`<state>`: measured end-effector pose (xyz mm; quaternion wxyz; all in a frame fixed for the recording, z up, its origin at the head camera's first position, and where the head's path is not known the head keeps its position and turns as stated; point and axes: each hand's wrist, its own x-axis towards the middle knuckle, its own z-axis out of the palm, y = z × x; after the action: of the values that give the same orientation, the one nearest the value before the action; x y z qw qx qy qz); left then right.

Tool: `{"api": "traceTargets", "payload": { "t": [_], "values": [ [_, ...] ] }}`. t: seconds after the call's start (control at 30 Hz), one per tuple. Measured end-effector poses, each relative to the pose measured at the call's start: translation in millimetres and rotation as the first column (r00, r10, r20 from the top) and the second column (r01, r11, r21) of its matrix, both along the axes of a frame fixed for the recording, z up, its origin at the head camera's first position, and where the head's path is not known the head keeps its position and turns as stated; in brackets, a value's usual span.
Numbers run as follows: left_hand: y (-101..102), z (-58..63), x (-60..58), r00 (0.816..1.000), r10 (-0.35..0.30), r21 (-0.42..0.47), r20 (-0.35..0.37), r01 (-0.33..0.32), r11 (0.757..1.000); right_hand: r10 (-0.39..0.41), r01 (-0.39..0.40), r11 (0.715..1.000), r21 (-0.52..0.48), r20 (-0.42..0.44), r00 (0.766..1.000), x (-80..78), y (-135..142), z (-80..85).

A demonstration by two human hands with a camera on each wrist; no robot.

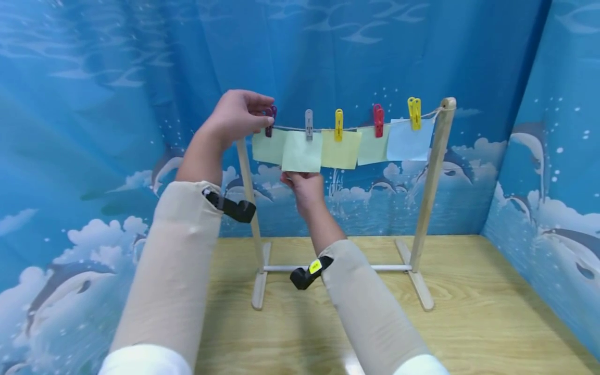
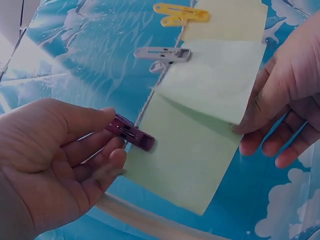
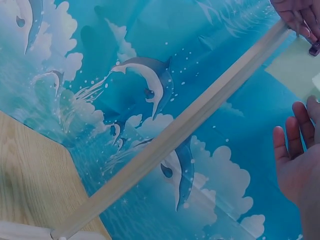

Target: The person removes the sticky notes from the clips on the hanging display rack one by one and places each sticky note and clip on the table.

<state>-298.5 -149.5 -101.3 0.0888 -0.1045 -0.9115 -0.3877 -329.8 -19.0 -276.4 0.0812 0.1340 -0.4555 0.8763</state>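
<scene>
While the left hand (image 1: pixel 236 114) pinches a purple peg (image 2: pixel 131 132) between thumb and fingers, the right hand (image 1: pixel 309 191) grips the pale sheet (image 1: pixel 301 152) at its lower left corner; whether the green sheet (image 2: pixel 175 155) behind is also caught cannot be told. The purple peg sits on the line (image 1: pixel 286 128), over the green sheet's top edge, near its upper left corner. The pale sheet hangs from a grey peg (image 1: pixel 309 124) and overlaps the green sheet's right edge. Farther right along the line follow a yellow sheet (image 1: pixel 339 152) under a yellow peg (image 1: pixel 339 125), a second green sheet (image 1: pixel 372 148) under a red peg (image 1: pixel 378 121), and a blue sheet (image 1: pixel 409 143) under another yellow peg (image 1: pixel 414 112). The rack (image 1: pixel 433 182) stands toward the back edge of the table (image 1: pixel 469 291).
</scene>
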Motion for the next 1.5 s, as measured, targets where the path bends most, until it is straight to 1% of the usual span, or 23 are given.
{"api": "traceTargets", "payload": {
  "t": [0.17,0.23,0.33,0.43,0.5,0.63,0.73,0.8,0.93,1.1,1.2,1.33,1.43,1.5],
  "values": [
    [-0.8,-0.8,1.8,1.000,0.028,0.005,-0.006,-0.028,1.000,-0.004,0.004,0.999,0.033,-0.002,1.000,1.7,1.1,-0.8],
    [-2.2,-0.1,3.3,0.999,0.044,0.019,-0.022,-0.044,0.999,0.001,-0.001,0.999,0.034,-0.004,1.000,2.1,1.2,0.1],
    [-3.8,-0.2,5.4,0.995,0.070,0.040,-0.074,-0.067,0.997,0.005,-0.005,0.999,0.037,-0.013,1.000,1.8,1.0,1.5],
    [-6.2,-1.1,7.1,0.986,0.092,0.067,-0.139,-0.084,0.994,0.009,-0.008,0.999,0.036,-0.022,1.000,1.7,0.4,1.7],
    [-8.8,-1.5,8.1,0.981,0.100,0.089,-0.168,-0.086,0.992,0.014,-0.013,0.999,0.038,-0.022,1.000,1.8,0.2,0.4],
    [-14.7,-0.2,10.9,0.977,0.100,0.207,-0.188,-0.060,0.977,0.042,-0.042,0.998,0.043,-0.004,0.999,3.5,1.0,-2.8],
    [-18.4,0.4,13.8,0.972,0.104,0.301,-0.210,-0.037,0.953,0.070,-0.071,0.996,0.045,0.017,0.997,4.8,2.2,-6.2],
    [-20.7,0.0,16.1,0.968,0.105,0.336,-0.230,-0.022,0.941,0.081,-0.082,0.995,0.052,0.029,0.996,5.8,3.3,-8.8],
    [-24.9,-2.2,21.0,0.963,0.102,0.394,-0.248,0.004,0.919,0.094,-0.096,0.992,0.084,0.035,0.995,8.7,5.8,-14.8],
    [-29.0,-8.3,26.5,0.952,0.084,0.415,-0.293,0.047,0.909,0.104,-0.105,0.988,0.111,0.015,0.994,11.6,8.4,-23.2],
    [-30.9,-14.8,29.7,0.954,0.067,0.421,-0.294,0.066,0.905,0.098,-0.099,0.987,0.126,0.013,0.995,13.3,9.1,-27.9],
    [-33.6,-24.0,34.0,0.956,0.044,0.411,-0.290,0.083,0.908,0.095,-0.095,0.983,0.157,0.008,0.995,16.8,9.9,-32.5],
    [-34.5,-28.7,36.4,0.953,0.036,0.389,-0.301,0.088,0.917,0.091,-0.087,0.979,0.182,-0.010,0.996,20.3,11.3,-35.0],
    [-34.8,-31.4,38.0,0.952,0.028,0.389,-0.304,0.097,0.916,0.087,-0.083,0.978,0.190,-0.016,0.996,22.6,12.5,-36.5]
  ]
}}
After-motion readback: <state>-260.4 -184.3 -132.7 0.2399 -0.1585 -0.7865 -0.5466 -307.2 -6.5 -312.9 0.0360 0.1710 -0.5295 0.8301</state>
